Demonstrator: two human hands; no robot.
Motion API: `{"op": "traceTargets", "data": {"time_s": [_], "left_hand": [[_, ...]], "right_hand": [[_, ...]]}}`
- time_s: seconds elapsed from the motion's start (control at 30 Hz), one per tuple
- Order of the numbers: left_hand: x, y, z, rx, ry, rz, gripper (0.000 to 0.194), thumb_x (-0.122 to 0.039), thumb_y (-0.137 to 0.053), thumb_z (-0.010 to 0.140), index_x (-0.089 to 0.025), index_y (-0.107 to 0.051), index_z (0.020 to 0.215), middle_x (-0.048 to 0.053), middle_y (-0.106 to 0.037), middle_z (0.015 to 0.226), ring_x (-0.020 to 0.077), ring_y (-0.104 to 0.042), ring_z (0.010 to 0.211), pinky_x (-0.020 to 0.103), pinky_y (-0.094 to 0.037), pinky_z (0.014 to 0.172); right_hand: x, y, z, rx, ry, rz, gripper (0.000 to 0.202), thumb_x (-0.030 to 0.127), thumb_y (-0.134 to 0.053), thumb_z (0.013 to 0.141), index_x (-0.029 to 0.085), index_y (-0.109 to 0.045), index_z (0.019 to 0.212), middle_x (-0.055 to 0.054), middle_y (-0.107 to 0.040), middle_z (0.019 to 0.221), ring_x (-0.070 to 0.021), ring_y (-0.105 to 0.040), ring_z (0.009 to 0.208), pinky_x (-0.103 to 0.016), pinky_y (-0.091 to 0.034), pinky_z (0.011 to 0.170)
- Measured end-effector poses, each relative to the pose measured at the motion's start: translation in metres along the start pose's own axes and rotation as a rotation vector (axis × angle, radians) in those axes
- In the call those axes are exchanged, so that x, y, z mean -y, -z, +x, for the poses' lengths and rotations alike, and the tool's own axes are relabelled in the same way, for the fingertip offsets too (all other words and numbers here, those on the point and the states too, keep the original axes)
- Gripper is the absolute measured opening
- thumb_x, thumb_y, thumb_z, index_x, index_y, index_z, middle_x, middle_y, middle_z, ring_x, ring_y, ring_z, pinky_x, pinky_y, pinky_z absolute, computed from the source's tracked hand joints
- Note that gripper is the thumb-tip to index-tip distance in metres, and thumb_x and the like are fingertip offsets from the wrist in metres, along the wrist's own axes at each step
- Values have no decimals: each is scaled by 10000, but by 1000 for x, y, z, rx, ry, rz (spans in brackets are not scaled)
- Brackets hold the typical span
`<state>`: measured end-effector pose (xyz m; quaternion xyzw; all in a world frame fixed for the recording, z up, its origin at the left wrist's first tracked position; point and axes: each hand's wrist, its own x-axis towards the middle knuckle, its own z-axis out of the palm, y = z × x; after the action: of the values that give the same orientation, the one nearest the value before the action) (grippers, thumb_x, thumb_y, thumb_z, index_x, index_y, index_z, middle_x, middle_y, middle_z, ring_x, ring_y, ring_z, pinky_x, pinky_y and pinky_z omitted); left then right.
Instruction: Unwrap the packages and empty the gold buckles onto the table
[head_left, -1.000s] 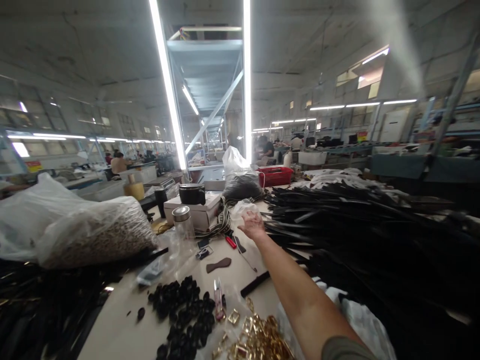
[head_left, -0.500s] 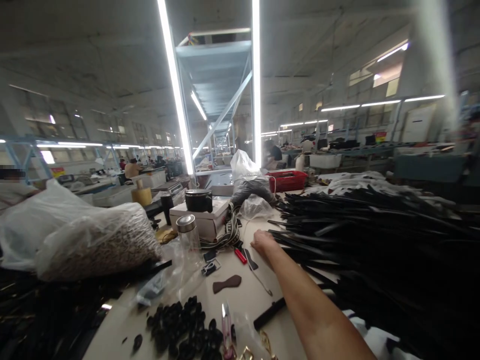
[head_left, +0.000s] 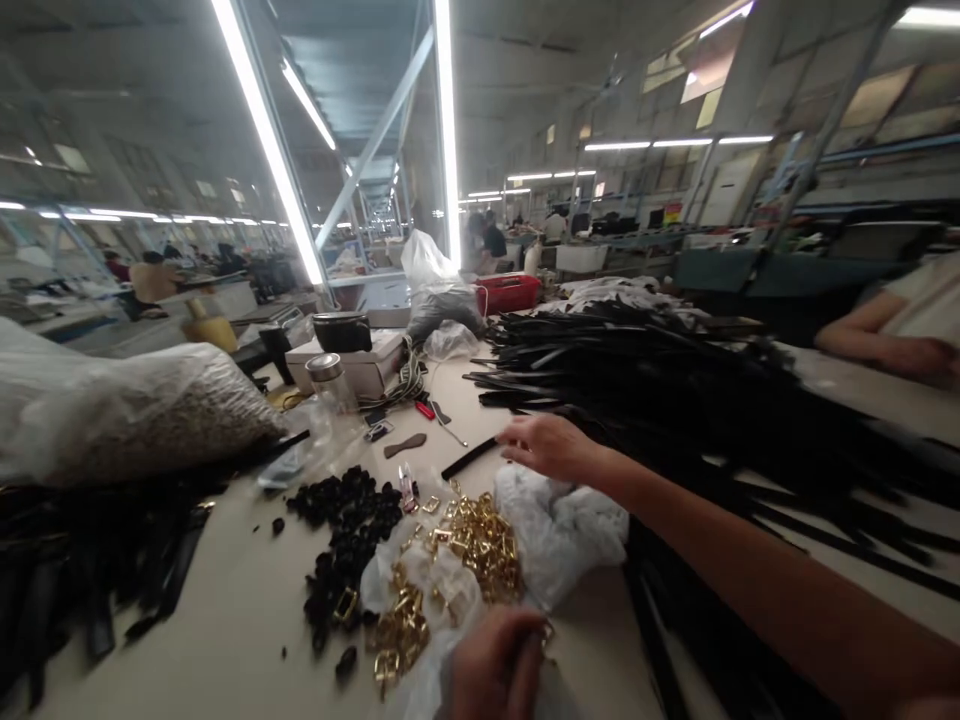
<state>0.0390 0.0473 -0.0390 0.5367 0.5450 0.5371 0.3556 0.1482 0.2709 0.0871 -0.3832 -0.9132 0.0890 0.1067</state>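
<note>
My right hand [head_left: 551, 447] reaches in from the right, its fingers loosely bent and slightly apart over the end of a short black strap [head_left: 469, 460]. Whether the fingertips touch that strap, I cannot tell. At the bottom edge my left hand [head_left: 495, 662] is closed, a small gold-coloured buckle [head_left: 548, 632] showing at its fingertips. Just beyond it, many gold buckles [head_left: 487, 545] lie on clear plastic. Left of them spreads a heap of small black pieces [head_left: 349, 510]. Pink-handled snips [head_left: 407, 488] lie at the heap's far edge.
A large pile of black strips [head_left: 637, 390] covers the right side. A crumpled white plastic bag [head_left: 559, 530] sits below my right forearm. A full plastic sack [head_left: 150, 415] and a glass bottle [head_left: 327, 385] stand left. Another person's arm [head_left: 877, 340] rests at the far right.
My right hand has drawn back from the far part of the table to the short black strap. My left hand and the buckle pile have come into view as the camera tilted down.
</note>
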Motion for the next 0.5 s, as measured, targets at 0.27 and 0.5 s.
{"op": "traceTargets", "data": {"time_s": [0.27,0.5], "left_hand": [[-14,3,3,40,-9,-15,202,-350,-585,901,-233,-749,910,66,-721,826,207,-654,764,276,-514,709],[-9,2,3,-129,61,-192,234,-376,-625,867,-180,-717,957,65,-719,842,171,-653,652,254,-512,597]], "right_hand": [[18,-48,-115,-231,-103,-221,373,417,-598,916,168,-659,1187,-136,-609,1309,-291,-547,1190,-437,-388,1031],[46,-84,-117,-367,29,-257,354,361,-571,937,161,-642,1221,-130,-580,1375,-289,-456,1311,-490,-184,1159]]}}
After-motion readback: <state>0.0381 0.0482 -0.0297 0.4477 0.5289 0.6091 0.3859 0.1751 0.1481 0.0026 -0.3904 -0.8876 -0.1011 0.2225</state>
